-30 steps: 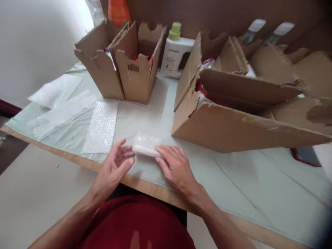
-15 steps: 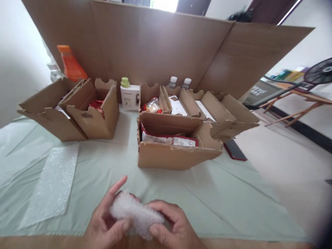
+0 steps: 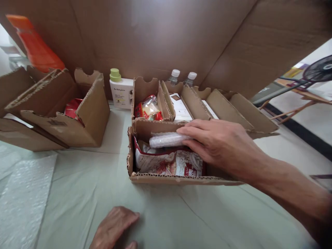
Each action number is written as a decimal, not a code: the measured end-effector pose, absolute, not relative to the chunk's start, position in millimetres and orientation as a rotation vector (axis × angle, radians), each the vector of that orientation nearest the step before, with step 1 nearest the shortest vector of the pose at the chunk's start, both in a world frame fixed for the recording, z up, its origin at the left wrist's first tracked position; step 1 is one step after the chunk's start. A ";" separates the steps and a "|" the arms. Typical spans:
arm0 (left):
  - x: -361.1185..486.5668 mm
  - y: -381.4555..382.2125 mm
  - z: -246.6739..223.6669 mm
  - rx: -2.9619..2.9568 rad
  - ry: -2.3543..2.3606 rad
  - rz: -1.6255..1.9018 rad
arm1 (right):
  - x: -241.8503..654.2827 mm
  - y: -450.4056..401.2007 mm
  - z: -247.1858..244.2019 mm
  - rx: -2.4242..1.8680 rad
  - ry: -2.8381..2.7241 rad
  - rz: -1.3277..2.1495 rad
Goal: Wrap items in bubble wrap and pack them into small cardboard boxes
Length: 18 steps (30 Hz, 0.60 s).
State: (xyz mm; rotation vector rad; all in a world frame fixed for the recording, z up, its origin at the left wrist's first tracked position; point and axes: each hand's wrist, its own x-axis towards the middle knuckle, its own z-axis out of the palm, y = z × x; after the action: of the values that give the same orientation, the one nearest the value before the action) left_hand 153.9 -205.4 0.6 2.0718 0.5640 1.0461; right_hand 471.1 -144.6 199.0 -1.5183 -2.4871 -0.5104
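Observation:
My right hand (image 3: 212, 140) reaches into the front cardboard box (image 3: 181, 180), its fingers closed on one end of a bubble-wrapped bundle (image 3: 168, 139). The bundle lies sideways over a red and white printed packet (image 3: 171, 162) inside that box. Part of the palm side is hidden. Low in the view, my left hand (image 3: 116, 226) is over the green cloth, thumb and fingers apart, holding nothing. To its left, a flat sheet of bubble wrap (image 3: 28, 197) lies on the cloth (image 3: 77, 193).
Two cardboard boxes (image 3: 88, 124) stand at the left, an orange bottle (image 3: 38, 48) behind them. A white bottle with a green cap (image 3: 121, 91) stands mid-back. Several open boxes (image 3: 197, 102) line the back right, before a tall cardboard panel (image 3: 166, 38). A fan (image 3: 319, 71) is far right.
My right hand has carried the bubble-wrapped bundle forward into the front box. My left hand has let go of it and stayed low. The view has moved closer to the boxes.

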 end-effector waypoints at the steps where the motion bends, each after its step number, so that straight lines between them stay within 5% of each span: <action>1: 154.7 -203.2 -1.1 2.096 0.540 1.018 | 469.5 -135.4 193.0 -1.571 -2.555 -0.575; 18: 153.9 -206.9 11.1 2.187 0.599 0.913 | 441.3 -118.1 188.0 -1.678 -2.897 -0.583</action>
State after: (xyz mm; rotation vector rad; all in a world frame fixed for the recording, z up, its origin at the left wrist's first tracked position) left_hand 153.9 -206.9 11.1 2.1866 0.5987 0.9130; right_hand 441.3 -118.1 188.0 -1.6782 -2.8966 -0.5829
